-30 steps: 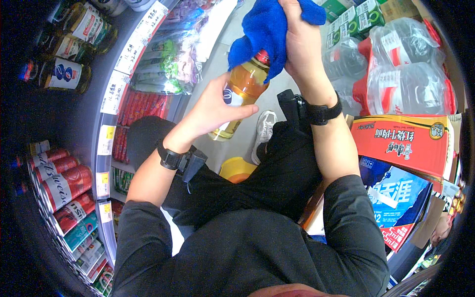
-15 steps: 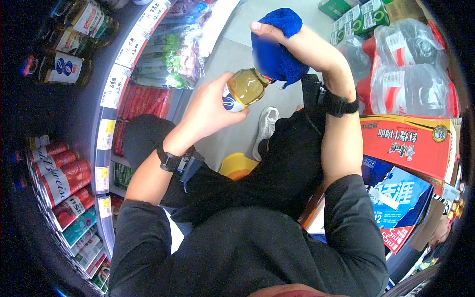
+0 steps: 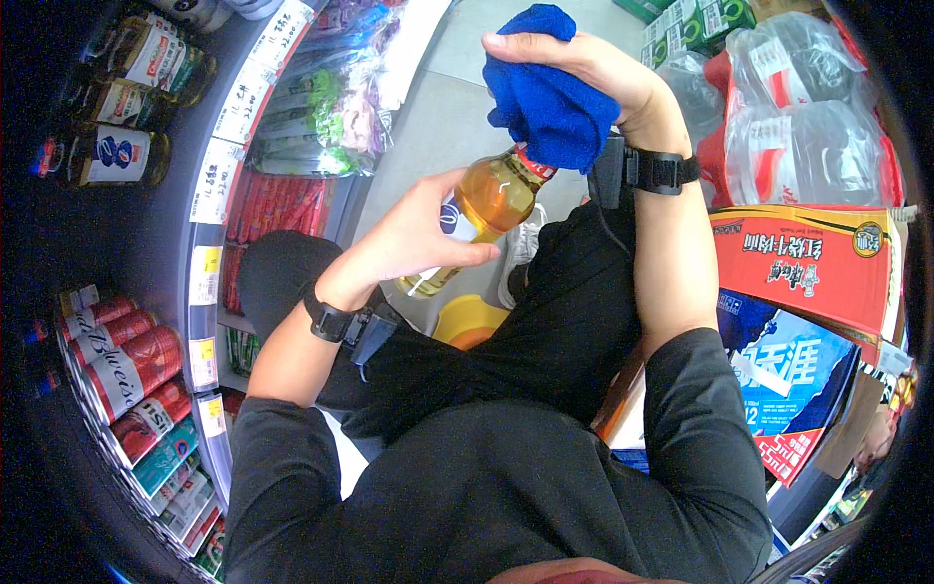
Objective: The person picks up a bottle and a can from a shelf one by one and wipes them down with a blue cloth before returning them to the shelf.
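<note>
My left hand point(image 3: 409, 234) is wrapped round a clear glass bottle point(image 3: 496, 200) of amber liquid with a white and blue label. The bottle lies tilted, its neck toward the upper right. My right hand point(image 3: 608, 73) grips a bunched blue cloth point(image 3: 545, 102), thumb stretched across its top. The cloth's lower edge covers the bottle's red cap, of which only a rim shows. Most of my right fingers are hidden behind the cloth.
On the left, shelves hold similar bottles point(image 3: 126, 156), red cans point(image 3: 131, 370) and bagged goods point(image 3: 326, 97). To the right stand shrink-wrapped clear bottles point(image 3: 812, 151), a red carton point(image 3: 808, 258) and a blue carton point(image 3: 778, 370). Something yellow point(image 3: 467, 316) is below my legs.
The bottle has tipped to lie more lengthwise in view, showing more of its body. My right hand and the cloth have shifted slightly, and the cloth now hangs over the cap.
</note>
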Available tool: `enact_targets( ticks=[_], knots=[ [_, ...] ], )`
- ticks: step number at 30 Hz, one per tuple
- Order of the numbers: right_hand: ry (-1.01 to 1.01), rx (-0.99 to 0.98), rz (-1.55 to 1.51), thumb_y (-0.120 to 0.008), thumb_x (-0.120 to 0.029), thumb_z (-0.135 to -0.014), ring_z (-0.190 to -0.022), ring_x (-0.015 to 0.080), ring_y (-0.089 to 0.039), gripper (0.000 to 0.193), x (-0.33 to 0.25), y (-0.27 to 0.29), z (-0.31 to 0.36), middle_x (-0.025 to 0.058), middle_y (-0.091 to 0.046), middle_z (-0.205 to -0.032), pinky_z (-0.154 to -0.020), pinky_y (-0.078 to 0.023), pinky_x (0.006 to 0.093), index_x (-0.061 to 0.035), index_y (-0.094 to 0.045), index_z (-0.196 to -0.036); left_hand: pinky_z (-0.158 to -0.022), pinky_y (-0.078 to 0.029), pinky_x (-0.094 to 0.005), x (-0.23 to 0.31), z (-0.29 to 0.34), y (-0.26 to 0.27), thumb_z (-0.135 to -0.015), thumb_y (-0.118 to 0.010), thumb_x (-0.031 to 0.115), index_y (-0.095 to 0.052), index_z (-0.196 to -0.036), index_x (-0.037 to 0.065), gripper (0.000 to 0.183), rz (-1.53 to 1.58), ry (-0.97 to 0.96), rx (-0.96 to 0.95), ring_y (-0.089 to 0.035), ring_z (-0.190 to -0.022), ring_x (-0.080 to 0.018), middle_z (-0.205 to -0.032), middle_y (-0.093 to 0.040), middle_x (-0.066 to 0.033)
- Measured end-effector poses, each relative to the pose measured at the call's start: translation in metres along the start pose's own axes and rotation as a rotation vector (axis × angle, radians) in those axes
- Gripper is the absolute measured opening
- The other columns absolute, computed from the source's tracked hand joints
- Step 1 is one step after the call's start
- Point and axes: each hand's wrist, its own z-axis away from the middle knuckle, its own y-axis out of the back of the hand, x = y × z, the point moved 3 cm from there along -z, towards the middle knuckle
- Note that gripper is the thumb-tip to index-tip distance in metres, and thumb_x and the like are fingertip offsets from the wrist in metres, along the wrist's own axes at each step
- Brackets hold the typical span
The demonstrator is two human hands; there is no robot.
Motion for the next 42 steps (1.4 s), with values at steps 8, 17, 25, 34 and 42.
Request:
enact_targets(
  ticks=[8, 17, 25, 34, 42],
  knots=[
    [-0.02, -0.03, -0.535, -0.064, -0.035, -0.1, -0.074, 0.0219, -0.072, 0.035, 0.0, -0.014, 0.002, 0.0109, -0.073, -0.086, -0.068, -0.059, 0.0326, -0.0004, -0.07, -0.099, -0.091, -0.051, -0.0292, 0.006, 0.002, 0.004, -0.074, -0.088, 0.02, -0.062, -0.125, 0.0, 0.06, 0.065, -0.02, -0.039, -0.063, -0.096, -0.0111, -0.108, -0.071, -0.0066],
    [0.247, -0.012, -0.476, -0.07, -0.048, -0.094, -0.083, 0.0204, -0.073, 0.049, 0.023, -0.027, -0.047, 0.0089, -0.076, -0.096, -0.076, -0.061, 0.036, -0.0024, -0.072, -0.112, -0.1, -0.047, -0.0322, 0.007, -0.003, 0.007, -0.075, -0.09, 0.02, -0.063, -0.126, 0.001, 0.062, 0.289, -0.031, -0.08, -0.063, -0.105, -0.0128, -0.112, -0.071, -0.0054],
    [0.084, 0.138, -0.365, -0.072, -0.046, -0.093, -0.059, 0.008, -0.055, 0.033, 0.027, -0.059, -0.049, -0.0047, -0.059, -0.069, -0.055, -0.046, 0.0251, -0.0177, -0.062, -0.079, -0.094, -0.05, -0.0309, 0.008, 0.0, 0.019, -0.077, -0.089, 0.018, -0.066, -0.119, 0.003, 0.051, 0.391, -0.047, 0.034, -0.066, -0.099, -0.0127, -0.105, -0.073, -0.0036],
    [0.42, 0.316, 0.415, -0.069, -0.028, -0.093, -0.078, 0.0149, -0.068, 0.03, 0.038, -0.017, -0.068, 0.0094, -0.074, -0.085, -0.072, -0.055, 0.0356, 0.0007, -0.071, -0.101, -0.09, -0.053, -0.0322, 0.022, 0.004, 0.045, -0.077, -0.089, 0.017, -0.063, -0.121, 0.002, 0.054, 0.08, -0.191, 0.518, -0.067, -0.097, -0.013, -0.108, -0.071, -0.0048],
    [0.347, 0.372, 0.445, -0.072, -0.028, -0.093, -0.081, 0.0185, -0.07, 0.031, 0.029, -0.035, -0.061, 0.0114, -0.074, -0.092, -0.073, -0.055, 0.0349, 0.0001, -0.069, -0.107, -0.105, -0.048, -0.0357, 0.063, 0.038, 0.064, -0.069, -0.094, 0.022, -0.053, -0.131, -0.001, 0.077, -0.151, -0.438, 0.795, -0.062, -0.116, -0.0173, -0.124, -0.064, -0.0106]
  ],
)
